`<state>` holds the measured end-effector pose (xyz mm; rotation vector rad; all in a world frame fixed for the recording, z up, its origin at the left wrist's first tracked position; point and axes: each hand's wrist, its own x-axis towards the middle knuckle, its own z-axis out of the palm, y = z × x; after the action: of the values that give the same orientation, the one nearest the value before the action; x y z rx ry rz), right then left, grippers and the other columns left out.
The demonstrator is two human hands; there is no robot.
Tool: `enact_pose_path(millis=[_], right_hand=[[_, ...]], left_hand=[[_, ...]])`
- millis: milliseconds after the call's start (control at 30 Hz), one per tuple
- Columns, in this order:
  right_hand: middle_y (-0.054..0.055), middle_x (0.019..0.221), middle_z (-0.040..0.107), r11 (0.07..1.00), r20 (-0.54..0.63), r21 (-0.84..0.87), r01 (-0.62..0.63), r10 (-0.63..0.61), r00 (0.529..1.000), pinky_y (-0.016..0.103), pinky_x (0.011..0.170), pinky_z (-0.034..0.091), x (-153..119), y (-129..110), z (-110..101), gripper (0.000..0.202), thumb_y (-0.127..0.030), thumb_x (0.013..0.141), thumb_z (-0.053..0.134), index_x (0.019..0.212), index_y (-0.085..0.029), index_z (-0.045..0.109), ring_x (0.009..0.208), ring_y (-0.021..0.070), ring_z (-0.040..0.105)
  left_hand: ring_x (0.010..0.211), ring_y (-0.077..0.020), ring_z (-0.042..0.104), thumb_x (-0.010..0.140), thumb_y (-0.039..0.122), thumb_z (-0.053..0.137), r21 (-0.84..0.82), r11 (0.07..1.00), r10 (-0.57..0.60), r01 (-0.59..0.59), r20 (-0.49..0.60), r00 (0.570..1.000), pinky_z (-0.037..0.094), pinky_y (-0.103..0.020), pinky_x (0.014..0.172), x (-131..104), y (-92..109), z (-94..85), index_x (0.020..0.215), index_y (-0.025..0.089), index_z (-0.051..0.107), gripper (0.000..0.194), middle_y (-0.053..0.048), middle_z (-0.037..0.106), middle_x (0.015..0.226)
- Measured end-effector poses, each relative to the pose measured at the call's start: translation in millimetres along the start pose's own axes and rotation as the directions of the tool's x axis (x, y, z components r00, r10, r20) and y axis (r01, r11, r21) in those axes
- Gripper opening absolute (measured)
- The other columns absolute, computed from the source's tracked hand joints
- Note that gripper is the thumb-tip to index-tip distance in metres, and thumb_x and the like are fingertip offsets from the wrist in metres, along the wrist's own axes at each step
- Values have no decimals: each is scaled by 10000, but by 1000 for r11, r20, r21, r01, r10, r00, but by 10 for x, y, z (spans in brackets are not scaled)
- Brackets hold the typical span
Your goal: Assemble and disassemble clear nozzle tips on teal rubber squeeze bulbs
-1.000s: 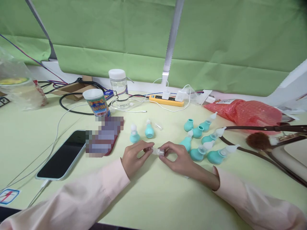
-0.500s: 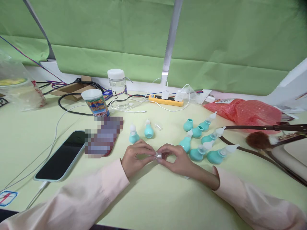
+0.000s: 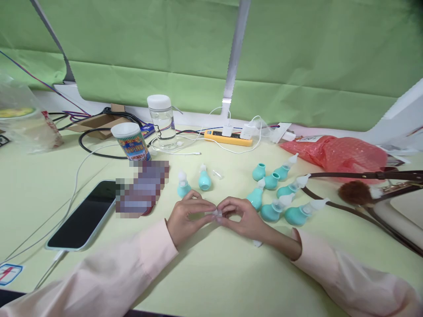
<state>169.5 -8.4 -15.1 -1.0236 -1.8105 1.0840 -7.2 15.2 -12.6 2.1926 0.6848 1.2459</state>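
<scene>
Left hand (image 3: 190,216): fingertips pinch one end of a small clear piece (image 3: 218,213). The piece sits between the hands, above the surface (image 3: 218,275). Right hand (image 3: 243,216): fingertips grip the opposite end. Further right: teal bulbs (image 3: 270,213).

We list: sticker (image 3: 11,274), blue-edged, red arrow (image 3: 5,273), on table (image 3: 211,277); cup (image 3: 131,141), printed lettering (image 3: 133,146) illegible to us; red bag (image 3: 353,154), label (image 3: 309,138) likewise.

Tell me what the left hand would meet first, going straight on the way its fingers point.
Most likely the right hand, just past the small clear piece that it and the left hand appear to pinch; their fingertips look almost touching, though depth there is unclear.
</scene>
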Motion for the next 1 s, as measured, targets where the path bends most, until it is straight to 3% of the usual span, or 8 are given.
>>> enact_pose_path(millis=[433,633,767,867,1000], right_hand=[[35,755,636,996,-36,64,-59,61,997,270,624,492,-3,29,4,151,-252,673,620,707,-170,499,683,155,623],[43,699,643,998,-49,31,-61,62,997,259,577,494,-17,9,9,150,-267,706,583,636,-163,500,612,138,604],[19,628,623,995,-70,63,-83,87,994,250,515,487,-12,1,19,139,-267,698,592,661,-169,501,511,111,568],[24,696,640,995,-107,82,-60,69,992,269,597,503,-6,10,29,162,-249,669,625,667,-182,478,619,137,609],[11,707,634,1000,-86,5,-16,16,996,276,643,513,0,-38,13,155,-233,670,625,688,-189,477,669,147,624]], left_hand=[[732,-181,561,637,153,638,3,999,-45,45,53,998,475,-337,656,3,5,-5,848,158,632,210,-74,652,771],[748,-181,564,603,157,655,-26,983,-174,181,171,970,476,-314,654,-61,-6,26,819,139,627,219,-81,637,824],[713,-160,569,647,145,604,-29,966,-251,258,146,957,472,-261,567,-80,31,48,894,141,604,247,-80,626,849],[733,-174,572,627,177,635,33,970,-241,239,97,966,481,-288,614,-68,50,51,902,137,603,280,-82,631,839],[749,-175,574,652,210,627,88,991,-104,99,64,992,478,-300,665,-55,35,47,861,130,618,224,-86,641,812]])
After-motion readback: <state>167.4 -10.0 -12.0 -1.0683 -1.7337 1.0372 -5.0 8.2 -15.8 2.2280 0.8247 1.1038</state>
